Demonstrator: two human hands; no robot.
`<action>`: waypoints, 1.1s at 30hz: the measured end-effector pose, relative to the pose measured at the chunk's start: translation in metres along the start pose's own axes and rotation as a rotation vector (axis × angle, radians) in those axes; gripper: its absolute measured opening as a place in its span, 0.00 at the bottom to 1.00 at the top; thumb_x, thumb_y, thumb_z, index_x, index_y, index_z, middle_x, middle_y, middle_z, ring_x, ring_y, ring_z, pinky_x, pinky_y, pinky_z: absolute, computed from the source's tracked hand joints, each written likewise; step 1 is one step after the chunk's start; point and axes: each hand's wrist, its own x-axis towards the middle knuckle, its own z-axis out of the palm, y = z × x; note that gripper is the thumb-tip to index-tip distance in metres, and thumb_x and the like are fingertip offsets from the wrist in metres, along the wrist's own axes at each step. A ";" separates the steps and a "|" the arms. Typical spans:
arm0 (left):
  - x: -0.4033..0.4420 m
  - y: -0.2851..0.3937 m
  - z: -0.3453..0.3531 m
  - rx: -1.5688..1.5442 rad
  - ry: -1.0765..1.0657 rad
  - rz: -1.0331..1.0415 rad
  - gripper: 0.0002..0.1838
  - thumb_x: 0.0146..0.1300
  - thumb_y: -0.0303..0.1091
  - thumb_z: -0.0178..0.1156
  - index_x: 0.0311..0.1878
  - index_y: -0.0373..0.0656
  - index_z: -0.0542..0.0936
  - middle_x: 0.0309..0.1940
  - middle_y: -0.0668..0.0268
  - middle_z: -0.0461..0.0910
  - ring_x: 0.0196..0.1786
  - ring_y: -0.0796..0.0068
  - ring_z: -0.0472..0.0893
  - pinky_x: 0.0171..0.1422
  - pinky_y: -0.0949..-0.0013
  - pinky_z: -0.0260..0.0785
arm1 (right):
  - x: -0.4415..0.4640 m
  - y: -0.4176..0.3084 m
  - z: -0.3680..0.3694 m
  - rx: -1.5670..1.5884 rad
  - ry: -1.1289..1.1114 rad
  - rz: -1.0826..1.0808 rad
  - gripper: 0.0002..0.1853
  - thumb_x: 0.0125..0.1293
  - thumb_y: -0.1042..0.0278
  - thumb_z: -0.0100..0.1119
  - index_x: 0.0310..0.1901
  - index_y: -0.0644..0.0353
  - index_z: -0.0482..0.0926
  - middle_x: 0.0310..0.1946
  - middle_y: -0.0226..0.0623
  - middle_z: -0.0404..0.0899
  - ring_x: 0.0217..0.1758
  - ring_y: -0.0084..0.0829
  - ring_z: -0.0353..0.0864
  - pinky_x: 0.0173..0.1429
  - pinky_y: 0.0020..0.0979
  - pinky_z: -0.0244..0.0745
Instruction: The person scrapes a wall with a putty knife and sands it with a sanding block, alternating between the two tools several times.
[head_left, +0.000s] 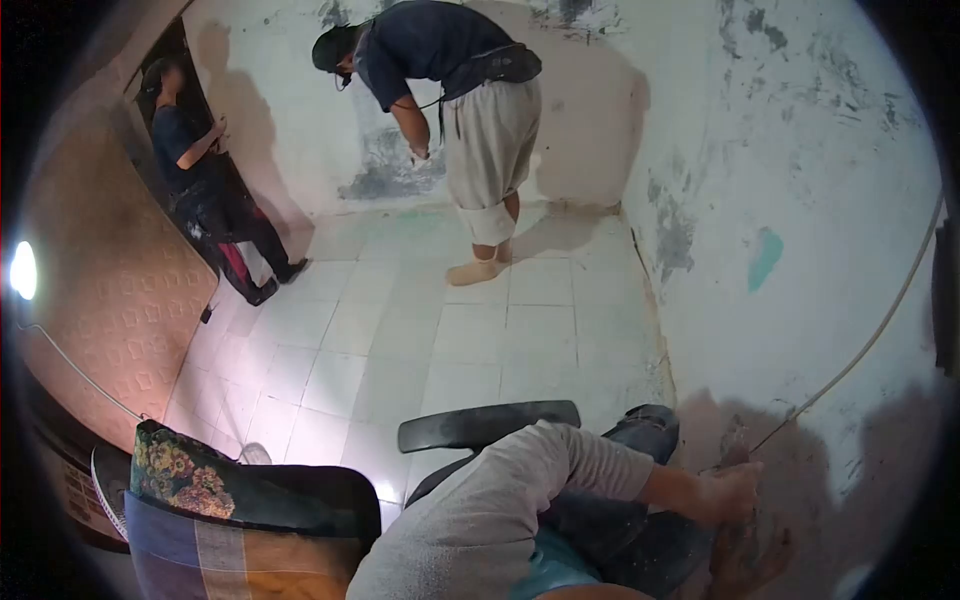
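Note:
My left arm, in a light grey sleeve, reaches across to the wall (810, 260) on the right. Dim light and shadow surround my left hand (732, 492), which is closed against a narrow greyish object (735, 447) too dark to name. Just below it, my right hand (758, 572) is close to the same wall, its fingers bent. What those fingers hold is hidden in shadow. Patches of grey and flaked paint mark the wall, along with a green spot (765, 260).
A black chair armrest (490, 425) and patchwork cloth (225, 550) are beside me. Two people stand farther off, one bent over (430, 50) by the back wall, another (185, 150) near the doorway. A cable (870, 345) hangs along the right wall. A lamp (23, 270) shines at left above the tiled floor (465, 335).

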 end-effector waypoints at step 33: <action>-0.002 -0.042 -0.041 -1.858 1.038 -0.039 0.34 0.61 0.64 0.58 0.57 0.43 0.72 0.50 0.62 0.67 0.50 0.68 0.67 0.57 0.65 0.55 | 0.102 0.031 0.128 1.033 -0.235 0.668 0.34 0.69 0.59 0.62 0.72 0.59 0.60 0.54 0.47 0.78 0.54 0.40 0.79 0.57 0.39 0.72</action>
